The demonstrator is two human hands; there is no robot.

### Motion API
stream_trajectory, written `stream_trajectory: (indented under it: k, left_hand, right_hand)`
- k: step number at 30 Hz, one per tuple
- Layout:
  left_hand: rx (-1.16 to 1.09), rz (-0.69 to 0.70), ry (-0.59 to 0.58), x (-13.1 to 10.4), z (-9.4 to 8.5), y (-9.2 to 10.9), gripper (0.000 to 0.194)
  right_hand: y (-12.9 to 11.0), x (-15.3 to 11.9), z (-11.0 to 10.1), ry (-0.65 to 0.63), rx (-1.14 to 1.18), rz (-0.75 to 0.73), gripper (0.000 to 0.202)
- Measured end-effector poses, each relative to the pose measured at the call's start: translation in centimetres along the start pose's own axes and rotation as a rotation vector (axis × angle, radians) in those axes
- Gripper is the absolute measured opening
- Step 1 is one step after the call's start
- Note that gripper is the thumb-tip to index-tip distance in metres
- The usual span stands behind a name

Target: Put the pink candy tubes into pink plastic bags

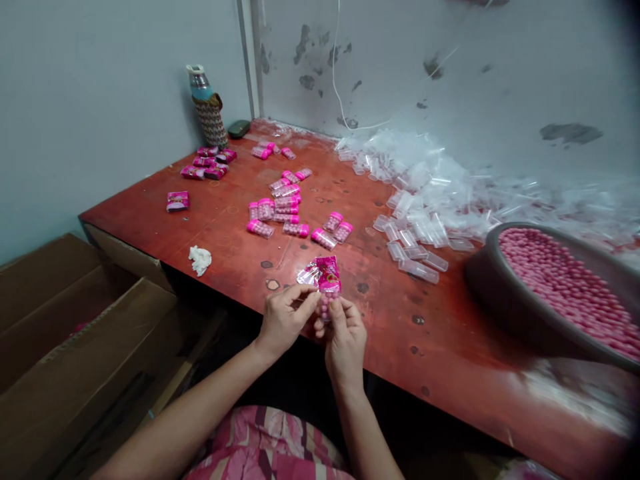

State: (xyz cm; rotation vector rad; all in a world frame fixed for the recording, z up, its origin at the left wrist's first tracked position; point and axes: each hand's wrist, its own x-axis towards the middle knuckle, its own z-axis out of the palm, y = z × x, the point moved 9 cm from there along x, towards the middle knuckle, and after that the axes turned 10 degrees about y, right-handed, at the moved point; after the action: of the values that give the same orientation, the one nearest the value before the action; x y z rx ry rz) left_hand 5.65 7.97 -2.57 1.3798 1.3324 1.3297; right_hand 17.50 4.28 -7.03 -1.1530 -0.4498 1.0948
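At the table's near edge, my right hand [346,337] grips a small clear tube of pink balls [327,305] between thumb and fingers. The tube is upright, its pink top towards the table. My left hand [287,317] is closed in a pinch at the tube's left side; what its fingertips hold is too small to make out. Just beyond the fingers lie printed pink labels [329,272] and a silvery piece of foil or film [309,273]. Several filled tubes with pink caps [265,210] lie farther back on the red table [225,220].
A large dark tub [500,287] of pink balls [565,287] stands at the right. Behind it spreads a heap of clear tubes [425,193]. Pink label stacks [205,163], a bottle in a woven sleeve [207,110] and crumpled white tissue [200,260] are left; cardboard boxes [90,347] stand below.
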Motion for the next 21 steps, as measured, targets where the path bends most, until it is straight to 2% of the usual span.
stream_trajectory:
  k: [2, 5, 7, 10, 15, 21]
  left_hand:
    - [-0.181, -0.165, -0.078, 0.1, 1.0, -1.2, 0.025]
    - [-0.472, -0.425, -0.252, -0.6, 3.3, -2.5, 0.030]
    - [-0.561, -0.512, -0.283, -0.8, 4.1, -2.9, 0.030]
    - [-0.603, -0.558, -0.243, -0.6, 4.1, -3.3, 0.032]
    - [-0.631, -0.599, -0.131, 0.0, 3.1, -3.8, 0.029]
    - [-0.614, -0.642, -0.128, -1.0, 3.4, -4.1, 0.024]
  right_hand:
    - [0.1, -0.1, 0.2, -0.005, -0.023, 0.000, 0.019]
    - [0.4, -0.4, 0.7, -0.046, -0.052, 0.006, 0.018]
    - [0.5, -0.5, 0.9, -0.066, -0.079, 0.004, 0.018]
    - [0.8, -0.5, 0.8, -0.075, -0.103, 0.016, 0.019]
    - [2.0, -0.7, 0.6, -0.112, -0.015, 0.094, 0.020]
    - [2.3, -1.0, -0.4, -0.041, 0.053, 0.075, 0.016]
